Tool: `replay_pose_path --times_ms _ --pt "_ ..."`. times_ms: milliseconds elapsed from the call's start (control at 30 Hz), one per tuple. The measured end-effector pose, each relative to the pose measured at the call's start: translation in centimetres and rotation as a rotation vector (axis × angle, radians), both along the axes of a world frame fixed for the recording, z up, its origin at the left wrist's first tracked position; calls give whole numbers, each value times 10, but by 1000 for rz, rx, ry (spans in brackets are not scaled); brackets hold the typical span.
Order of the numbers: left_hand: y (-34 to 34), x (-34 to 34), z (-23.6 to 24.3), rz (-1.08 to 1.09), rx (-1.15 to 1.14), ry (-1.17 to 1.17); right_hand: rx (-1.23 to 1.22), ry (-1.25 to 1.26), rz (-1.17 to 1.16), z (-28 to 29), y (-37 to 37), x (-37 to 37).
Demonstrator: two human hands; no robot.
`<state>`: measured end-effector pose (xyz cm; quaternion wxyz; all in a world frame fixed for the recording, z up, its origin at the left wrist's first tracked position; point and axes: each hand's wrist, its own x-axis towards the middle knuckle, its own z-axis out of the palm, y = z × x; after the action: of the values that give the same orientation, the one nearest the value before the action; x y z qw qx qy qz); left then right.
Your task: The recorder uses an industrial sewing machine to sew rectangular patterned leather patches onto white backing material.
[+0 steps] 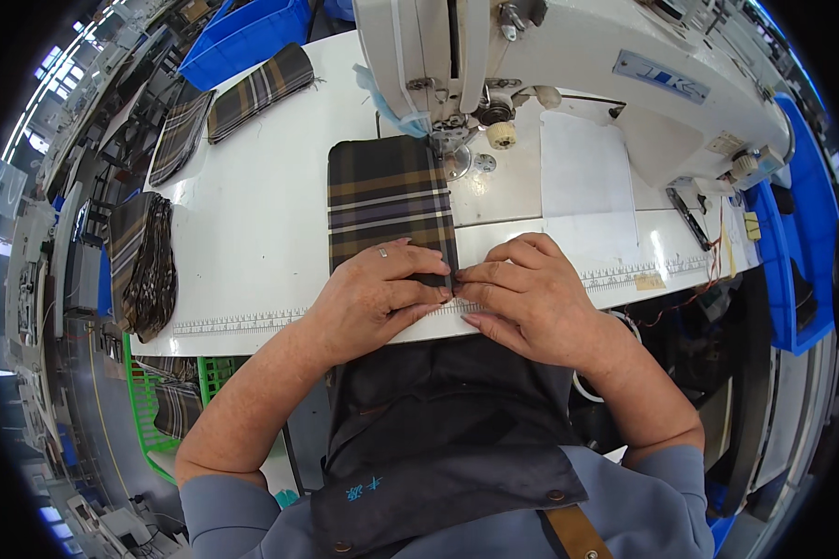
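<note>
A dark plaid fabric piece (382,200) with brown, white and purplish stripes lies flat on the white sewing table. Its far right corner sits beneath the needle area of the sewing machine (452,130). My left hand (378,289), with a ring on one finger, rests on the near end of the fabric, and its fingertips press at the right edge. From the other side, my right hand (522,293) meets it there with fingers closed on that same edge. The fingertips of both hands almost touch. The fabric's near edge is partly hidden under my left hand.
Plaid stacks lie at the table's left: two pieces (261,93) at the back, a thick pile (142,265) overhanging the edge. A ruler strip (242,323) runs along the front. Blue bins (242,42) stand behind and right; a green basket (144,405) is below left. White paper (587,177) lies right.
</note>
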<state>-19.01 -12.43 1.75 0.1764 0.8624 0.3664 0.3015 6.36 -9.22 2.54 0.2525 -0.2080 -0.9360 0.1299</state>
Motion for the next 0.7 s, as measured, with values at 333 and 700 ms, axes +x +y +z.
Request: replay_pose_path --times_ms 333,700 --pt "45 -10 -2 27 -22 21 100 -5 -40 1 42 -17" --pt "97 -20 -5 72 24 -10 109 -84 -123 -6 85 -31"
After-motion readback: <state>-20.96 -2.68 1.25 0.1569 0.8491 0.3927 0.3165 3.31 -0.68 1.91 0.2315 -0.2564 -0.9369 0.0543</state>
